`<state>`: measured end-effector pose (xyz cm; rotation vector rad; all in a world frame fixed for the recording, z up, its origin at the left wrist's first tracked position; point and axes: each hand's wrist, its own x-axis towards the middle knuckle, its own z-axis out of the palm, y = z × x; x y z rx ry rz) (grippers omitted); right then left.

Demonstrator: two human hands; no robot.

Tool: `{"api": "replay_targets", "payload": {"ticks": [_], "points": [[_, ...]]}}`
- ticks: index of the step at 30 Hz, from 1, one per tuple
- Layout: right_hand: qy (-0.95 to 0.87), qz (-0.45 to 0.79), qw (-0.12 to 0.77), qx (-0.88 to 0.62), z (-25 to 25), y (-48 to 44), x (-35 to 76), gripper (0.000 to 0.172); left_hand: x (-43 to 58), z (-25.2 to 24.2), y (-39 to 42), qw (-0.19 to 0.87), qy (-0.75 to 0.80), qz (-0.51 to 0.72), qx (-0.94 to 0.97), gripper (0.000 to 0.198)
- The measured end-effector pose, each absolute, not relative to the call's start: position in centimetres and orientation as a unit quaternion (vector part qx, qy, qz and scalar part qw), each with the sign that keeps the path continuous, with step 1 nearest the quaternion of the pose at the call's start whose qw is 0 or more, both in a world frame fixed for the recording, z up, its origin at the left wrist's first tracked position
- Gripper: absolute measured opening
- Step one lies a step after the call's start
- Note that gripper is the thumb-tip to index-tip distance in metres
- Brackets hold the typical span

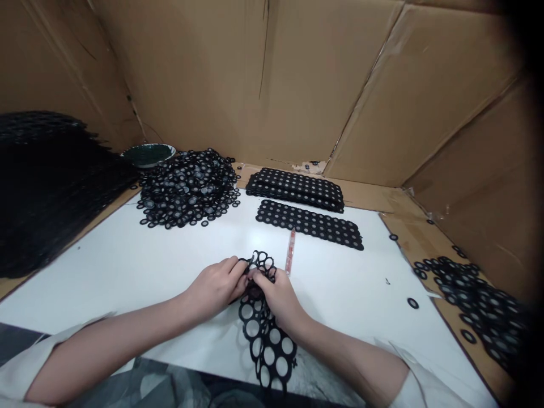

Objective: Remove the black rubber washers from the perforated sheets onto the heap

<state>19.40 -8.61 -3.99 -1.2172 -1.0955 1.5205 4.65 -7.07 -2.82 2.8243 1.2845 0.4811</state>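
Both hands meet over the front of the white board, closed on a limp black sheet full of round holes (269,356). My left hand (223,280) pinches the sheet's upper left part, its fingers curled in. Close beside it, my right hand (283,297) grips the same bunched part with thumb and fingers. The sheet's lower end hangs toward me past the board's front edge. What lies between the fingertips is partly hidden. Just beyond my right hand lies a thin clear strip with red markings (290,252).
A heap of black rings (187,190) stands at the back left, near a bowl of dark green stuff (148,155). Stacked perforated sheets (295,188) and a single sheet (310,224) lie behind. Loose rings (480,300) pile up right; a tall black stack (46,192) rises left. Cardboard walls (238,79) enclose the board.
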Motion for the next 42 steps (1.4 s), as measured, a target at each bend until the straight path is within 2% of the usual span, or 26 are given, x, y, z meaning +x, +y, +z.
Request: {"api": "replay_targets", "payload": {"ticks": [9,13,19,29,42], "points": [[-0.46,0.61,0.43,-0.481,-3.1,-8.3,19.4,0.029,4.6,-3.2,-7.1,-0.088,0.353,0.162,0.917,0.02],[-0.467,0.594,0.432,-0.492,-3.6,-8.2,19.5,0.025,4.5,-2.9,-7.3,-0.089,0.352,0.151,0.919,0.018],[-0.457,0.573,0.449,-0.511,-4.6,-8.6,19.4,0.02,4.3,-2.0,-7.5,0.086,0.418,0.158,0.89,0.017],[-0.397,0.593,0.466,-0.523,-5.5,-9.0,19.4,0.029,4.8,-0.8,-7.1,0.318,0.436,0.17,0.825,0.014],[-0.394,0.624,0.5,-0.454,-4.2,-8.9,19.4,0.019,4.7,-1.5,-7.1,0.364,0.493,0.223,0.758,0.018]]}}
